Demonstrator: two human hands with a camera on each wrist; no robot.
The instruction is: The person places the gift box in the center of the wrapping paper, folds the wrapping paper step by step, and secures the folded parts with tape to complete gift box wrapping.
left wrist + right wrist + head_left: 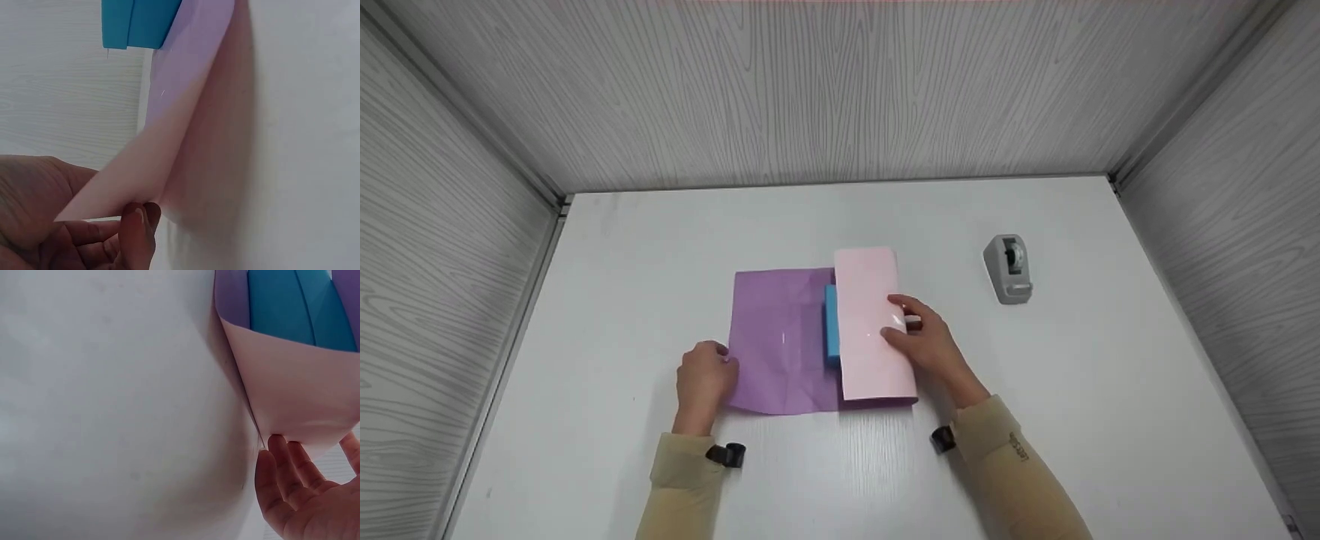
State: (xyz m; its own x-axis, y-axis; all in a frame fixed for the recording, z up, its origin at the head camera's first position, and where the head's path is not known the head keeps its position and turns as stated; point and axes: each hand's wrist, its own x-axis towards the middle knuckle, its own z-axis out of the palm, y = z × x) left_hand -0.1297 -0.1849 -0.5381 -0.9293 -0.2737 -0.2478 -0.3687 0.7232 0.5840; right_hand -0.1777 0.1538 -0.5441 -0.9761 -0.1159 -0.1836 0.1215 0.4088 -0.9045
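Observation:
A sheet of wrapping paper, purple point(769, 330) on one face and pink point(866, 337) on the other, lies on the table. Its right part is folded over a blue box point(832, 326), whose left side shows beside the flap. At the left edge of the sheet my left hand point(706, 379) pinches the paper between thumb and fingers, and the left wrist view shows that edge lifted off the table. My right hand point(926, 341) rests against the folded right side, thumb on the pink face. In the right wrist view its fingertips point(275, 441) touch the paper.
A grey tape dispenser point(1008, 268) stands on the white table point(1110, 390) at the right, behind the right hand. Wood-grain panels point(840, 90) rise along the back and both sides. Each wrist carries a small black camera point(726, 454).

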